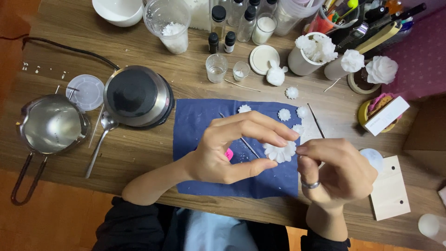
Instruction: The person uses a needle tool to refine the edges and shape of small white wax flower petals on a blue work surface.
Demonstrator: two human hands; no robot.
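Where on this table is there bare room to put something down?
Bare wood shows along the near edge between the spoon and the blue cloth, and behind the hot plate towards the white bowl. The far right is crowded with bottles, cups and wax flowers. Both hands, left hand and right hand, fill the cloth's middle, holding a white flower.

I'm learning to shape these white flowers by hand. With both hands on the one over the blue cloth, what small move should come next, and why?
Probably a gentle pinch by the right hand on the petal edge it touches. The left hand already cradles the white flower between thumb and fingers above the blue cloth, so it is supported, and the right fingertips meet only its rim.
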